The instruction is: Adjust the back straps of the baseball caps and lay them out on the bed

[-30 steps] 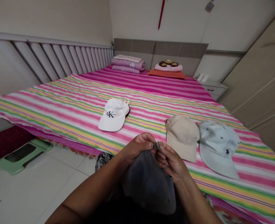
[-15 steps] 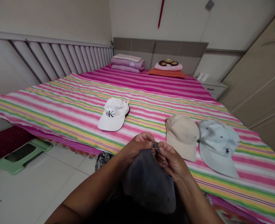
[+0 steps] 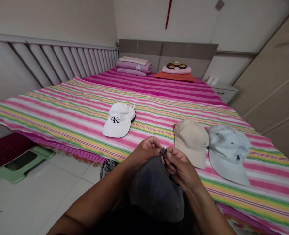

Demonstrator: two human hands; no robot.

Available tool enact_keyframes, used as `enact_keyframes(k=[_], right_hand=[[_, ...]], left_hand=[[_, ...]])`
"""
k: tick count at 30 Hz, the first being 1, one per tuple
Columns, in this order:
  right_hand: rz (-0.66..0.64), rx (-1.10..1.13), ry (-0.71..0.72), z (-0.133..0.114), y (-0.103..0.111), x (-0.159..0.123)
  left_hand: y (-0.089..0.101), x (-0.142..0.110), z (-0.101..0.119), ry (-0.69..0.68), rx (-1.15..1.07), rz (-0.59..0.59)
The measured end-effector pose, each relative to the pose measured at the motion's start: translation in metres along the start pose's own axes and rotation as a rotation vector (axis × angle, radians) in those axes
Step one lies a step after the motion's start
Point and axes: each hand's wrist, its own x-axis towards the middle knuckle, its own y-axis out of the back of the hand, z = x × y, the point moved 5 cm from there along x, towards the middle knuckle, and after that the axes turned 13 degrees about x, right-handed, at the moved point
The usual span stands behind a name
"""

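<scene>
A dark grey-blue baseball cap [image 3: 156,187] is held low in front of me, its back opening turned up. Its adjuster strap and buckle [image 3: 163,151] show between my fingertips. My left hand [image 3: 145,151] pinches one end of the strap, thumb on top. On the other side of the buckle, my right hand [image 3: 180,166] grips the strap, its lower fingers curled at the cap's edge. Nearest beyond my right hand lies a beige cap [image 3: 191,140], touching a pale blue cap [image 3: 230,150]. Farther left sits a white cap [image 3: 120,119] with black letters; something dark shows behind it.
The caps lie on a striped bedsheet [image 3: 68,104]. Folded purple bedding [image 3: 134,67] and a pink-and-orange stack [image 3: 175,73] are by the headboard [image 3: 146,49]. A green stool [image 3: 24,163] stands on the tiled floor at left; a nightstand [image 3: 224,91] is at far right.
The buckle has turned between my fingertips, so its metal frame shows less. Both hands keep their hold and have barely moved.
</scene>
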Motion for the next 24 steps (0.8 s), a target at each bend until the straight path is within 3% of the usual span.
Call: enact_keyframes(k=[5,10,14,19,24], right_hand=[[0.03,-0.163,0.121,-0.003,0.0,-0.005],[0.114,-0.674,0.408,-0.018,-0.006,-0.011],[0.15,-0.903,0.547,-0.024,-0.011,-0.016],[0.145,-0.951,0.522,-0.021,-0.006,-0.016],[0.045,-0.955,0.457,-0.026,-0.007,-0.014]], left_hand=[[0.001,-0.001,-0.002,0.054,0.054,0.025],[-0.001,-0.002,0.001,0.066,0.09,0.034],[-0.002,-0.004,0.0,0.093,0.18,0.035],[0.004,-0.004,-0.001,0.087,0.16,0.063],[0.008,-0.003,0.003,0.07,0.201,0.007]])
